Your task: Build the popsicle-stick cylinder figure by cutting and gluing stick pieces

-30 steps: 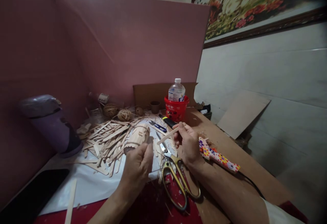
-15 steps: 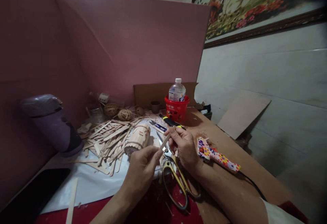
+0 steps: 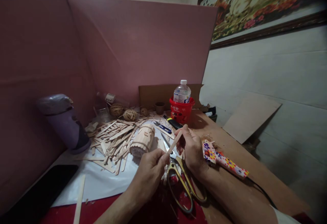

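Observation:
A pale wooden craft stick (image 3: 175,143) is stretched between my two hands, tilted up to the right. My left hand (image 3: 150,169) pinches its lower end between thumb and fingers. The upper end is gripped by my right hand (image 3: 191,146), thumb on top. Beneath the stick lie scissors (image 3: 176,169) with gold handles, blades pointing away from me. Left of them rests a small barrel (image 3: 143,139) built of wooden sticks, lying tilted with its scalloped end toward me. Loose craft sticks (image 3: 112,139) are heaped beyond it to the left.
Blue thread snips (image 3: 163,128) and a black-and-yellow cutter (image 3: 174,123) lie behind my hands. A red bucket (image 3: 182,111) holds a plastic bottle (image 3: 182,93). At right is a flower-patterned glue gun (image 3: 224,161) with a cord. A purple flask (image 3: 65,125) stands left; twine balls (image 3: 129,115) sit behind.
The view has swung slightly left, so everything appears further right. My hands still hold the stick, which now shows more of its length and flat face between them.

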Demonstrator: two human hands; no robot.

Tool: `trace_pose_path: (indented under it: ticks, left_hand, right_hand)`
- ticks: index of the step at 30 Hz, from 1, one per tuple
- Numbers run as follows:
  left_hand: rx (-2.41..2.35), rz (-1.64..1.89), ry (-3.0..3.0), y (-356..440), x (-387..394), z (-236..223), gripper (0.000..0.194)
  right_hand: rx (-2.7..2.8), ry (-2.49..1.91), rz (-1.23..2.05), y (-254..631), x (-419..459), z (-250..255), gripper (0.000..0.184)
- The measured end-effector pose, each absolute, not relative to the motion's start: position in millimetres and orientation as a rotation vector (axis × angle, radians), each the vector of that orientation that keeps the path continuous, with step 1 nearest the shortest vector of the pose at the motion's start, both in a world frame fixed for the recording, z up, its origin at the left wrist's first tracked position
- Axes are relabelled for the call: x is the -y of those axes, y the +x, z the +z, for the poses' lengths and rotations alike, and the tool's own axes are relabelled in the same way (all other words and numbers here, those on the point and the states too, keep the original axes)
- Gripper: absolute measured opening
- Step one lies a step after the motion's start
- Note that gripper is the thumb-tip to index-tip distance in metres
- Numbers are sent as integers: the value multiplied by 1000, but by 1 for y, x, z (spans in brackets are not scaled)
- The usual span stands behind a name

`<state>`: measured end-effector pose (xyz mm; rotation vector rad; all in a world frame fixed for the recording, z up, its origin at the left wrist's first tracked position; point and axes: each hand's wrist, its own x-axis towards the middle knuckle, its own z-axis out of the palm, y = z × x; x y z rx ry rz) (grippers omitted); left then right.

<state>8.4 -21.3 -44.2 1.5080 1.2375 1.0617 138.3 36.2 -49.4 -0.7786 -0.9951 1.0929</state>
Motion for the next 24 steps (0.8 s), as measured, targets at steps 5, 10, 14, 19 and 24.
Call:
trace_pose_path:
  ticks: [5,10,14,19,24]
  left_hand:
    - [-1148,1028,1504,11,20,-52,30]
    - [-1210,1020,1412,11,16,-58,24]
    - [-1289,1083,1359,6,14,-57,17]
    - [-1236,1071,1329,5,14,-59,15]
    - [-1176,1103,1310,6,14,-62,15]
  right_hand:
    - [958,-822,1070,142,-45,-57,41]
    - [826,-874,990,147,-51,-53,47]
    - [904,-999,829,150,-55,-50,50]
    - [1063,-1123,640,151,-59,-56,48]
    - [1364,-1319,449,153,-61,-56,31]
